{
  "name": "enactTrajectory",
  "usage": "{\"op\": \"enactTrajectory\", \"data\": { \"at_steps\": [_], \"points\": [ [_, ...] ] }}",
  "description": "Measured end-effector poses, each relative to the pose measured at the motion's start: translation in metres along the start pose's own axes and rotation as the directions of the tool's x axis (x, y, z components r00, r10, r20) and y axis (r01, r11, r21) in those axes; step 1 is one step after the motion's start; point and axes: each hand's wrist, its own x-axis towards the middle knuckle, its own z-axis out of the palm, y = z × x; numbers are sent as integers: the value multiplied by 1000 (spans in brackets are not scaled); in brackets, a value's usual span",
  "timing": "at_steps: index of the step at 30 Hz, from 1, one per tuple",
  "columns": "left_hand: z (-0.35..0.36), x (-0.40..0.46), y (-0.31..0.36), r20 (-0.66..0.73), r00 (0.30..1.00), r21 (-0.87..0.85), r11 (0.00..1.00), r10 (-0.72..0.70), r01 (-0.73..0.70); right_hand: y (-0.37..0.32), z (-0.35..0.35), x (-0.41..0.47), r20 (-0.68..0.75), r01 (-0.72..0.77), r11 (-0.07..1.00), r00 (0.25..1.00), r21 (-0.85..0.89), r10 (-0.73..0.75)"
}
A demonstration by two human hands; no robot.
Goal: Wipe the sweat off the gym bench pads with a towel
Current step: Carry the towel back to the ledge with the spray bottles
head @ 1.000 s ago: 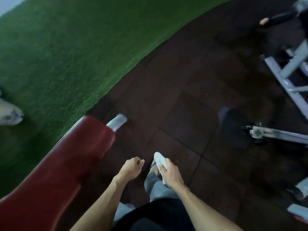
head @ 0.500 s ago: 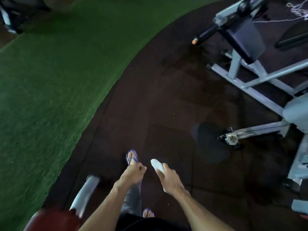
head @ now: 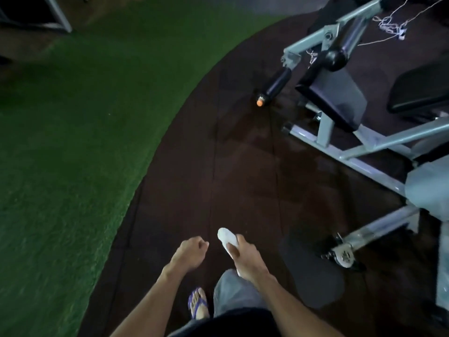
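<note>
My right hand [head: 245,257] grips a folded white towel [head: 226,235], whose end sticks out past my thumb, low in the middle of the view. Just left of it, my left hand [head: 190,250] hangs with fingers loosely curled and holds nothing. Ahead at the upper right stands a grey-framed gym machine [head: 369,152] with a dark angled pad [head: 337,93] and a second black pad [head: 422,91] at the right edge. Both hands are well short of the pads.
Dark rubber floor tiles [head: 243,166] run ahead between green turf [head: 73,142] on the left and the machine. A black roller with an orange tip [head: 274,86] juts out low from the frame. My foot in a blue sandal [head: 198,305] shows below my hands.
The red bench pad at the lower left has slipped out of view. The view has swung up and right, bringing the grey machine closer. My right hand still holds the towel.
</note>
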Motion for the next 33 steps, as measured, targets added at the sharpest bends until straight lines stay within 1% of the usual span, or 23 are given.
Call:
{"op": "enactTrajectory", "data": {
  "at_steps": [4, 7, 11, 14, 19, 21, 24, 27, 29, 33],
  "points": [
    [-70, 95, 52, 3, 1000, 20, 1000, 17, -17, -44, -61, 103, -12, -40, 995, 999, 90, 41],
    [-122, 175, 102, -1, 1000, 15, 999, 29, -29, -69, -111, 192, -30, -48, 984, 998, 172, 54],
    [-194, 264, 178, 25, 999, 22, 999, 29, -30, -113, -198, 294, -21, -52, 990, 998, 128, 55],
    [-246, 329, 232, 5, 1000, 7, 1000, 13, -13, -146, -263, 367, -19, -67, 993, 997, 94, 70],
    [-337, 434, 312, 1, 1000, -68, 998, 16, -16, -206, -352, 481, -44, -87, 986, 995, 141, 94],
    [-375, 485, 340, 32, 999, -59, 998, 26, -24, -228, -381, 534, -47, -85, 984, 995, 157, 93],
    [-433, 562, 383, 55, 997, 3, 999, 50, -50, -262, -422, 617, -54, -83, 983, 994, 166, 94],
    [-501, 626, 433, 92, 994, -5, 998, 57, -57, -307, -474, 688, -79, -74, 977, 993, 202, 91],
    [-544, 669, 463, 86, 994, -21, 997, 70, -69, -340, -512, 732, -91, -81, 977, 991, 195, 100],
    [-620, 750, 528, 50, 995, 2, 997, 83, -83, -401, -588, 830, -118, -38, 979, 991, 202, 63]
  ]
}}
